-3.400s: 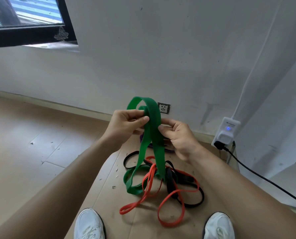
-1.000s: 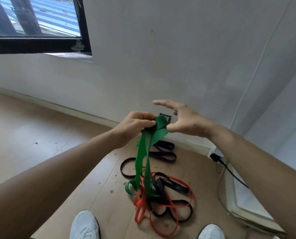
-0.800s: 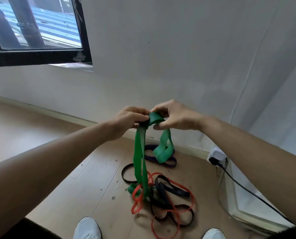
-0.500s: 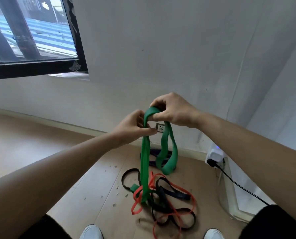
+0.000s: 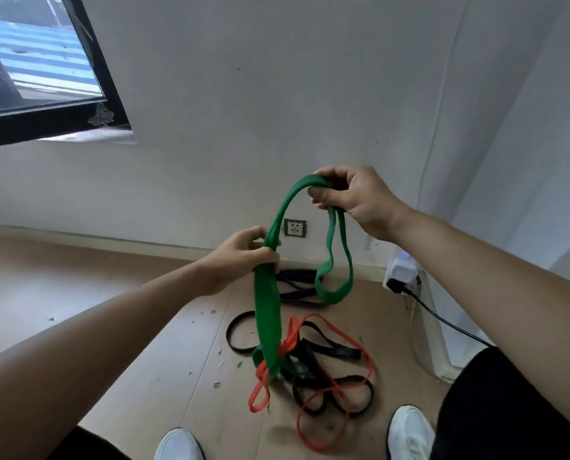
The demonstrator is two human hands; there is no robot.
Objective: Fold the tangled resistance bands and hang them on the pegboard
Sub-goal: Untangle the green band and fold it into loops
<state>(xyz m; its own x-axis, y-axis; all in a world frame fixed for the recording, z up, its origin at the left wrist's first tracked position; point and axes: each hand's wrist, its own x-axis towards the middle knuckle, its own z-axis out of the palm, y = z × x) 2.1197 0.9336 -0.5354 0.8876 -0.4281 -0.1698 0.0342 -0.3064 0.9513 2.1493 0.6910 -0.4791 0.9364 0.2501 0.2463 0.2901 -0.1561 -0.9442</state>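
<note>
Head view: the right hand point(image 5: 360, 200) is raised, fingers and thumb curled, pinching the top bend of the green band point(image 5: 267, 310). The left hand point(image 5: 240, 257), lower, grips the same band in a closed fist. One green loop hangs free below the right hand, partly covering the purple band point(image 5: 298, 295). The band's long part drops to the floor point(image 5: 110, 293) into a tangle of orange band point(image 5: 288, 338) and black bands point(image 5: 336, 350). Near the wall socket point(image 5: 295, 227), a white adapter point(image 5: 401, 270) trails a black cable point(image 5: 443, 322).

floor point(image 5: 94, 293) | orange band point(image 5: 255, 407), black bands point(image 5: 341, 351) tangled | purple band point(image 5: 296, 295) near
</note>
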